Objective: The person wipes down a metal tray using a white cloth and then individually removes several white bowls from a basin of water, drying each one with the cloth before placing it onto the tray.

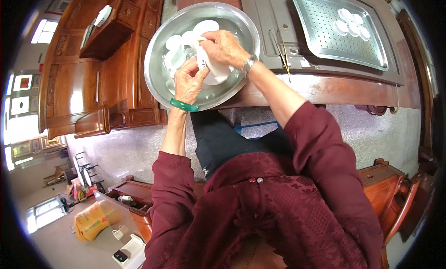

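Observation:
A round stainless steel basin (152, 74) of water lies before me, with several white rounded vessels (173, 42) inside. My left hand (189, 79), with a green bangle at its wrist, is at the basin's near left. Its fingers pinch the edge of a white piece with small dark marks (202, 63). From the right reaches my right hand (224, 48), wearing a metal watch. Its fingers are closed on a white cloth-like item (216, 68) that hangs toward the water. The hands partly hide both pieces, so their exact shapes are unclear.
Right of the basin, metal tweezers (284, 56) rest on a brown tray-like surface (259, 28). A perforated steel tray (324, 42) holds several small white cups (352, 28). A carved wooden bench (120, 77) stands at left; a wooden chair (386, 189) is at lower right.

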The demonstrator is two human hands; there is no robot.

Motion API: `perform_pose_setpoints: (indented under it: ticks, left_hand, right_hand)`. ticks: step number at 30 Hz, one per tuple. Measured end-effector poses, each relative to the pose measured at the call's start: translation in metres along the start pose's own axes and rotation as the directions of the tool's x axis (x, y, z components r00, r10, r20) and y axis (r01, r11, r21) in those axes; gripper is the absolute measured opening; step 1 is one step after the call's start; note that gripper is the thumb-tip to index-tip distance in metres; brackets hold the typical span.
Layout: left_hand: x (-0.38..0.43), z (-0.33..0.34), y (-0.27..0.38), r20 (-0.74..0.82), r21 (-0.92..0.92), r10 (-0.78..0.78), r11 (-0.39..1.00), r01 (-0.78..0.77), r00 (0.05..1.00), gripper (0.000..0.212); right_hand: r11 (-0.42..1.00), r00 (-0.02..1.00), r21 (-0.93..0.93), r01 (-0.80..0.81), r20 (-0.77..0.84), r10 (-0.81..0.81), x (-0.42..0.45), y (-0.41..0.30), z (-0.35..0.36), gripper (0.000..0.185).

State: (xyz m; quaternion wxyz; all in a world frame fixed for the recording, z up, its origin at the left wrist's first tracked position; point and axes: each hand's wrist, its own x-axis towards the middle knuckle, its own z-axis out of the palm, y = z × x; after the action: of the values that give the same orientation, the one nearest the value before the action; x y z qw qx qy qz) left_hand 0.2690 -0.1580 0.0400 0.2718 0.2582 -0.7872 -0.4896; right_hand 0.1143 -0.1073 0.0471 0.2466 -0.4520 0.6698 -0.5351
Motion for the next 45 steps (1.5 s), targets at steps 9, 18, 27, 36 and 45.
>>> perform_pose_setpoints:
  ticks: [9,18,27,36,45]
  left_hand:
    - [-0.002,0.004,0.004,-0.004,-0.005,0.025,1.0,-0.025,1.0,0.012]
    - [0.004,0.005,-0.01,-0.113,0.056,-0.033,0.998,0.04,0.993,0.009]
    - [0.001,0.024,0.012,0.06,-0.886,-0.368,0.408,0.219,0.928,0.027]
    - [-0.008,0.026,0.025,0.301,-0.935,-0.451,0.033,0.352,0.84,0.037]
    - [-0.005,0.025,0.011,0.164,-0.907,-0.409,0.296,0.3,0.898,0.038]
  right_hand:
    - [0.982,0.971,-0.03,0.185,-0.151,-0.187,-0.004,0.003,0.006,0.019]
    - [0.813,0.788,-0.159,0.56,-0.202,-0.582,-0.033,-0.011,0.023,0.02]
    - [0.917,0.981,0.373,0.14,-0.175,-0.078,-0.023,0.003,0.018,0.025]
    - [0.913,0.955,-0.303,0.274,-0.028,-0.296,-0.013,-0.02,0.005,0.024]
    - [0.987,0.955,-0.052,0.152,-0.25,-0.16,-0.017,-0.008,0.026,0.025]
